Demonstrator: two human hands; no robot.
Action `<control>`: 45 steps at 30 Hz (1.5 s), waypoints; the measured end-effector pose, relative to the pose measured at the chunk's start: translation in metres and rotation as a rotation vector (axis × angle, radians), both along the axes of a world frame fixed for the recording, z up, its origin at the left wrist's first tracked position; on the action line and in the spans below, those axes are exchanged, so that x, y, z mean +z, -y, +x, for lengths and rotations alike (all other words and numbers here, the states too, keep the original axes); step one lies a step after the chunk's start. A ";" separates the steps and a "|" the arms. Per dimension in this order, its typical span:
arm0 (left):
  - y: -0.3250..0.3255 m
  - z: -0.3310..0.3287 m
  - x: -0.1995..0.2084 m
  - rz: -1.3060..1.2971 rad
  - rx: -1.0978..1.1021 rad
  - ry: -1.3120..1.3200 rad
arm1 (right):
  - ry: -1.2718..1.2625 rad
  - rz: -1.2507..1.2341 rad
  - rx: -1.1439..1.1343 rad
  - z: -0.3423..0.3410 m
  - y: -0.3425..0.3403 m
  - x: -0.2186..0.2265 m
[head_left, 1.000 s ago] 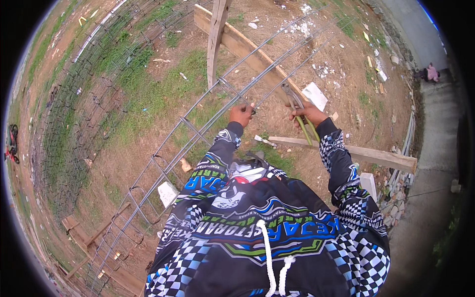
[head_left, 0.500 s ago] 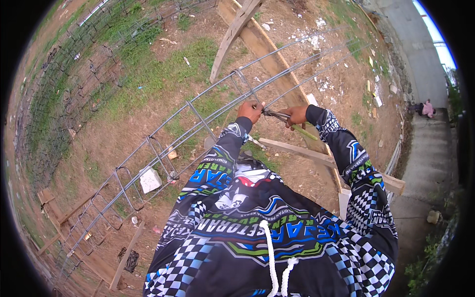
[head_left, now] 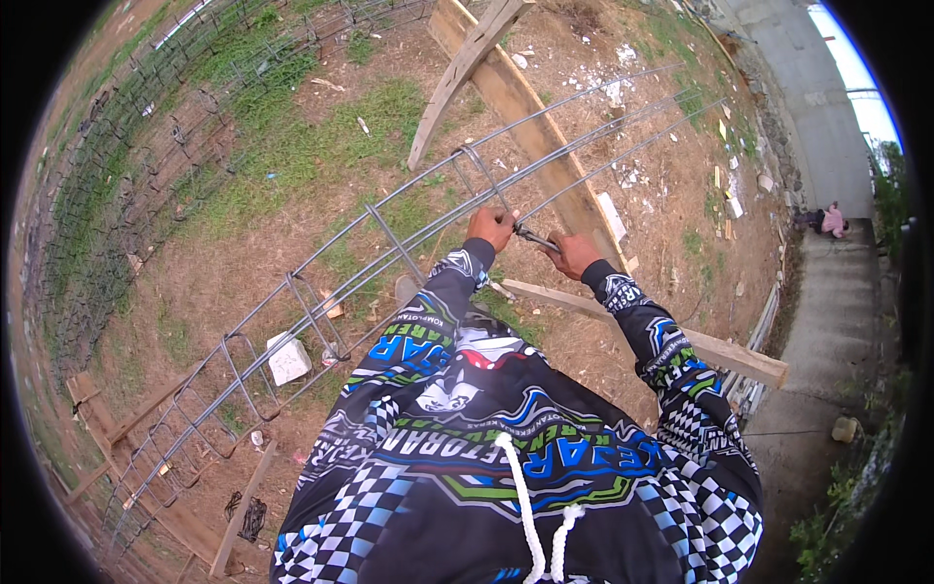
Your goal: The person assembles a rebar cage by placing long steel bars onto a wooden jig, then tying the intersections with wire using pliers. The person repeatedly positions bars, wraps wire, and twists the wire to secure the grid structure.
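Note:
A long steel rebar cage [head_left: 336, 292] runs diagonally across the view, its bars joined by square stirrups [head_left: 391, 237]. My right hand [head_left: 576, 258] is closed around the handles of dark metal pincers [head_left: 535, 237]; their jaws meet the near bar by a stirrup. My left hand [head_left: 491, 227] is at that same joint, just left of the jaws, with its fingers pinched together. Whatever lies between those fingers is too small to make out. Most of the pincers' handles are hidden inside my right hand.
A wooden plank [head_left: 540, 127] passes under the cage, with a curved timber [head_left: 467, 73] at its far end. Another beam [head_left: 720, 355] lies to my right. A white block [head_left: 288, 358] rests on the ground. More rebar cages [head_left: 146, 195] stand far left. A person [head_left: 832, 221] is on the concrete path.
My right hand has swung toward me and a little left, turning the pincers; their yellow-green handle end is no longer visible. The left hand stays at the joint.

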State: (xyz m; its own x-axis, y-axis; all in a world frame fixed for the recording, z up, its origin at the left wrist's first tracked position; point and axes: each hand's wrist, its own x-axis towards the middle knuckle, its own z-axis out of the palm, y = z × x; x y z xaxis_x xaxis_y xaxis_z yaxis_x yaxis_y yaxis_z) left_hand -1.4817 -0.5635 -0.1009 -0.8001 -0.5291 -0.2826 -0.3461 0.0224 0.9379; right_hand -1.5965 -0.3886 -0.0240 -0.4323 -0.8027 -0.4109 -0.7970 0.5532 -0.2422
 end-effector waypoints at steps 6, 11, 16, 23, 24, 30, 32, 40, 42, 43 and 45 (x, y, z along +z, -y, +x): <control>-0.005 0.001 -0.006 -0.021 0.044 -0.062 | -0.056 -0.111 -0.055 0.010 -0.015 -0.027; -0.005 0.004 -0.004 -0.028 0.020 -0.030 | 0.908 0.154 -0.488 0.004 -0.007 -0.004; -0.005 0.004 0.004 -0.030 0.018 -0.002 | 1.071 0.085 -0.608 0.008 -0.010 0.014; -0.005 -0.001 -0.013 0.031 0.030 -0.029 | -0.307 -0.176 0.213 0.016 -0.019 0.039; -0.005 0.000 -0.014 0.027 0.029 -0.029 | -0.451 -0.236 0.281 0.018 -0.022 0.038; -0.008 0.002 -0.011 -0.050 0.051 -0.057 | 1.312 0.058 -0.985 0.014 -0.021 0.021; -0.007 0.002 -0.009 0.037 0.020 -0.036 | 1.078 0.172 -0.742 0.003 -0.022 0.021; -0.004 0.003 -0.001 0.010 0.052 -0.037 | -0.359 0.117 0.097 0.020 -0.025 0.058; -0.003 0.004 0.003 0.024 0.051 -0.035 | -0.576 0.198 0.230 0.010 -0.031 0.055; -0.003 0.004 0.002 0.051 0.045 -0.025 | -0.518 0.187 0.210 0.005 -0.027 0.057; -0.003 0.004 0.000 0.047 0.043 -0.017 | -0.467 0.165 0.232 -0.020 -0.023 0.045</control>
State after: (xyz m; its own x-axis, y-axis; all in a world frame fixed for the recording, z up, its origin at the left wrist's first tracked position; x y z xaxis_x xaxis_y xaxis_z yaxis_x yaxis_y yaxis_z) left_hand -1.4779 -0.5602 -0.1012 -0.7816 -0.5497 -0.2948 -0.3301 -0.0365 0.9432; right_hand -1.6161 -0.3653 0.0214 -0.4180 -0.8398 -0.3463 -0.9048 0.3507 0.2416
